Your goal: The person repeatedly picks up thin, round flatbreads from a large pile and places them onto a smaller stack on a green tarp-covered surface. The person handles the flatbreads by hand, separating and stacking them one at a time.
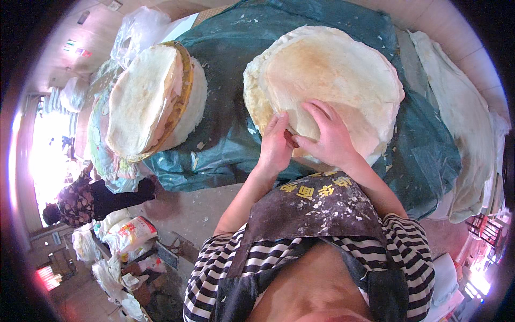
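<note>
A large stack of round flatbreads (pixel 334 72) lies before me on a dark green cloth (pixel 225 96). At the near-left edge of its top sheet, my left hand (pixel 277 141) pinches the rim between thumb and fingers. My right hand (pixel 328 135) rests on the top bread, its thumb close to the left fingertips and its other fingers spread over the surface. To the left, a second pile of flatbreads (pixel 141 100) leans on a yellow-brown round rim (pixel 187 88), with more pale rounds beneath. What lies under my fingertips is partly hidden.
Clear plastic bags (pixel 141 30) sit behind the left pile. A pale cloth (pixel 458 112) covers the right side. Another person (pixel 80 201) is at the lower left, near sacks and bags (pixel 130 233). Bread flakes dot the green cloth.
</note>
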A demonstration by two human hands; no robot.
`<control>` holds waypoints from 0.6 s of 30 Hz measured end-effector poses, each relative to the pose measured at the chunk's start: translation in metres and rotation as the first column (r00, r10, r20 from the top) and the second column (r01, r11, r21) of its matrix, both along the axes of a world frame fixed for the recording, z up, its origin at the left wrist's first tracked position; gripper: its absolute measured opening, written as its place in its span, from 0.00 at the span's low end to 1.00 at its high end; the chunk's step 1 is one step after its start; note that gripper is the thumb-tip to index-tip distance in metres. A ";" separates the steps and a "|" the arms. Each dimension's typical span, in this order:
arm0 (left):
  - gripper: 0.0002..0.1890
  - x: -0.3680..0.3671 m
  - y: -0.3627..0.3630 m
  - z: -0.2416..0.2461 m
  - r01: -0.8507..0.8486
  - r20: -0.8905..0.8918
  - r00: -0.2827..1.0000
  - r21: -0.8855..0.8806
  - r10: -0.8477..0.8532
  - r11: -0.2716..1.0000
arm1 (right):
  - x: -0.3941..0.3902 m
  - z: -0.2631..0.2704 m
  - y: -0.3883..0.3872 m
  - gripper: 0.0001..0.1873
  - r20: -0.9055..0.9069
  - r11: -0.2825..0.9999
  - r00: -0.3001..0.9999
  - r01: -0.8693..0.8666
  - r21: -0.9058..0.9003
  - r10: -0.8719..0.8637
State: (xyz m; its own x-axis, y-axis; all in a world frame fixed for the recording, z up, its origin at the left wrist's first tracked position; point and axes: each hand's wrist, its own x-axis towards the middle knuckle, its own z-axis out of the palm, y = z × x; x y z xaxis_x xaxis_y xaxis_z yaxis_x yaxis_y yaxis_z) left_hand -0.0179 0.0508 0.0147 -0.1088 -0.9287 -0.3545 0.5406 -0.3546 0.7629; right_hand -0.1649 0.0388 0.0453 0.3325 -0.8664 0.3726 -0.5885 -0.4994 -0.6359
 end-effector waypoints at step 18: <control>0.20 -0.003 -0.014 -0.002 0.005 0.451 0.889 -0.174 0.075 0.985 | -0.006 -0.009 0.005 0.24 0.088 0.971 0.993 0.057 0.232 -0.079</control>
